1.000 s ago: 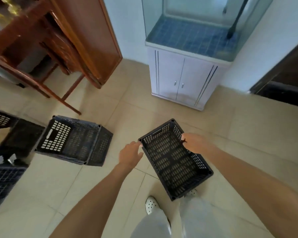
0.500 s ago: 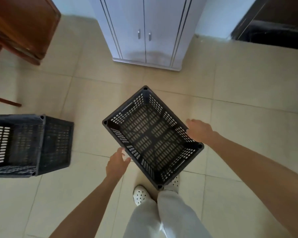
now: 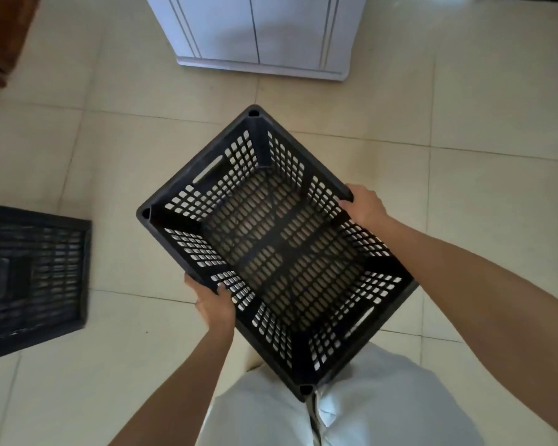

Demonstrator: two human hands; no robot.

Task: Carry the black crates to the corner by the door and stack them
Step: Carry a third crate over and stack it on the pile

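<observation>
An empty black slotted crate (image 3: pixel 277 246) fills the middle of the view, held up above the tiled floor in front of my legs. It sits diagonally, one corner pointing away from me. My left hand (image 3: pixel 215 304) grips its near-left long rim, fingers curled over the edge. My right hand (image 3: pixel 364 206) grips the opposite long rim on the right. A second black crate (image 3: pixel 36 275) lies on its side on the floor at the left edge, partly cut off.
A white cabinet (image 3: pixel 258 33) stands on the floor straight ahead at the top. A brown wooden furniture corner (image 3: pixel 0 37) shows at the top left. Beige tiled floor (image 3: pixel 464 123) stretches around the crate and to the right.
Both hands have closed on the crate's long rims and lifted it toward me. The view has tilted further down, and the floor crate has slid to the left edge.
</observation>
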